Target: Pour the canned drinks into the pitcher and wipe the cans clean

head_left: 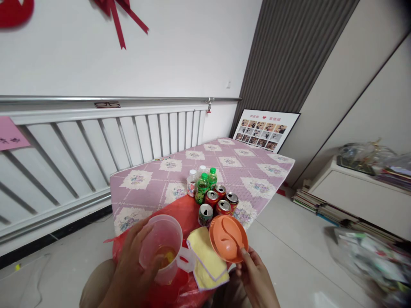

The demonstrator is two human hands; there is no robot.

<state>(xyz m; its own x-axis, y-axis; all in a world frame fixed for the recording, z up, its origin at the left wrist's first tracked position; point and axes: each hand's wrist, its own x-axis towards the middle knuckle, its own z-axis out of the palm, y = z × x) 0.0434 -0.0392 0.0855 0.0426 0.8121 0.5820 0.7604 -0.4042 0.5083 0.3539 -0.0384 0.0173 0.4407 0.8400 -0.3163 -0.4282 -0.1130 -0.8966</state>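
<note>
My left hand (130,267) is wrapped round the near left side of a translucent plastic pitcher (165,231), with the thumb at its front. A little amber liquid shows at the pitcher's bottom, and its handle points right. Between thumb and fingers of my right hand (255,271) is an orange round lid (223,235) with a curved ridge, tilted towards me. A folded yellow cloth (207,261) with a purple edge lies between pitcher and lid. Just beyond the lid stands an opened green-and-white can (205,214).
Several opened red cans (224,208) and several small bottles, including a green-capped bottle (201,188), stand grouped behind. A red plastic sheet (180,214) covers the near part of the flower-patterned tablecloth (229,161). A radiator (105,141) runs along the left wall.
</note>
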